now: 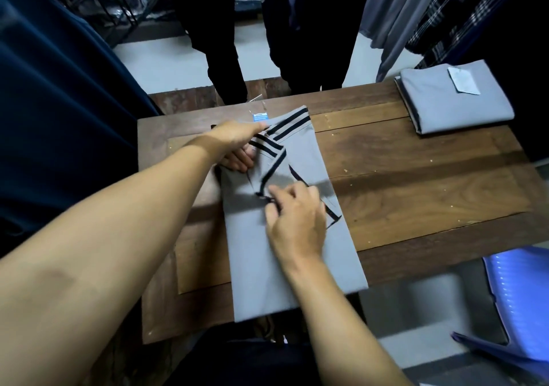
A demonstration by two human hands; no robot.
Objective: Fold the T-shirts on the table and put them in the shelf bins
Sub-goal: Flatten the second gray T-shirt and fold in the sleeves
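A grey T-shirt (267, 255) with black-striped sleeve cuffs lies on the wooden table (416, 183) as a long narrow strip, its lower end hanging over the near edge. My left hand (237, 145) holds the shirt's left side near the collar end, fingers curled under the cloth. In the middle of the strip my right hand (294, 216) pinches the folded-in sleeve at its striped cuff. A small blue tag (260, 116) shows at the shirt's far end.
A folded grey T-shirt (454, 100) with a white tag rests at the table's far right corner. A person in dark trousers (276, 44) stands beyond the far edge. Hanging garments surround the table. A blue plastic chair (520, 296) stands at the near right.
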